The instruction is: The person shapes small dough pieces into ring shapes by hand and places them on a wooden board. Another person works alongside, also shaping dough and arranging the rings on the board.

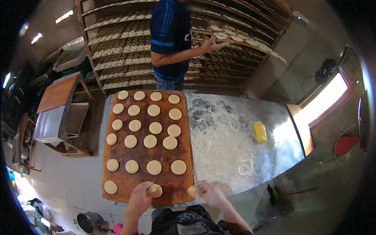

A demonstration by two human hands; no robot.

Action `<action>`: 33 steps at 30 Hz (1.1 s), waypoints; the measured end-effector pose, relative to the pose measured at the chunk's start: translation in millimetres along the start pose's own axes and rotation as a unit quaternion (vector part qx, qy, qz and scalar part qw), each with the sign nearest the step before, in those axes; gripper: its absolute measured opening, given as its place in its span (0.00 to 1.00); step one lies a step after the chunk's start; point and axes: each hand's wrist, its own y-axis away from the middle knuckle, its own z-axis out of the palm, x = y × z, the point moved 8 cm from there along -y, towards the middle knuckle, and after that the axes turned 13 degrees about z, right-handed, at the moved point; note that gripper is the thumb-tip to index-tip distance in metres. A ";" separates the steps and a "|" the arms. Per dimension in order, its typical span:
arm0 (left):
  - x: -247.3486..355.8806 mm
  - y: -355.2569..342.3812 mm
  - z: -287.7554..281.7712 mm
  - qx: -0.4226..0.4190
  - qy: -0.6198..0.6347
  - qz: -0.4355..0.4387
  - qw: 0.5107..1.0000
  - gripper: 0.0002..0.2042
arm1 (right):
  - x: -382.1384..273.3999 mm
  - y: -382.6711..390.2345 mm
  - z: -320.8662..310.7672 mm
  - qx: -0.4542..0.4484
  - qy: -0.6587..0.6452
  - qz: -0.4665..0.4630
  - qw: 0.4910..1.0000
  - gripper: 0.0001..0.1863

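A brown baking tray (121,153) lies in front of me, carrying rows of flat, pale dough rounds (154,167). Near its front edge, my left hand (141,197) grips a dough round (156,190), which looks slightly tilted; I cannot tell whether it touches the tray. Over the tray's front right corner, my right hand (210,192) pinches another dough round (192,191), partly covered by the fingers. A single round (111,187) sits at the front left corner of the tray.
Right of the tray, the metal table (280,156) is dusted with flour and bears a yellow object (260,132). Across the table a person (170,47) holds a board of ring-shaped dough (250,42) before a tall rack (121,51). A metal pot (89,222) stands lower left.
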 end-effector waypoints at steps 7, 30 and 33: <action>91.5 -138.7 192.1 -0.242 0.188 0.150 0.940 0.19 | 87.5 -76.9 -141.4 0.138 -0.201 -0.052 0.968 0.12; 32.0 16.9 61.4 0.186 -0.340 -0.185 0.903 0.22 | -91.7 -88.0 4.0 0.188 0.280 -0.370 0.865 0.20; 27.9 13.5 62.8 0.106 -0.284 -0.187 0.934 0.17 | -88.0 -86.2 31.4 0.050 0.305 -0.364 0.878 0.17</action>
